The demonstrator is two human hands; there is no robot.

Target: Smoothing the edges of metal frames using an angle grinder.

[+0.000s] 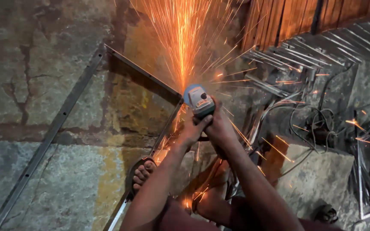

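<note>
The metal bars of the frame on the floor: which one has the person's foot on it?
The right-hand bar, running from the sparking corner toward the person. A sandalled foot presses on it, below the grinder. The long left bar and the top bar lie untouched.

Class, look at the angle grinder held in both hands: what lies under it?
Under the angle grinder lies the corner of a metal frame on the stone floor, throwing sparks. The disc and contact point are hidden.
</note>
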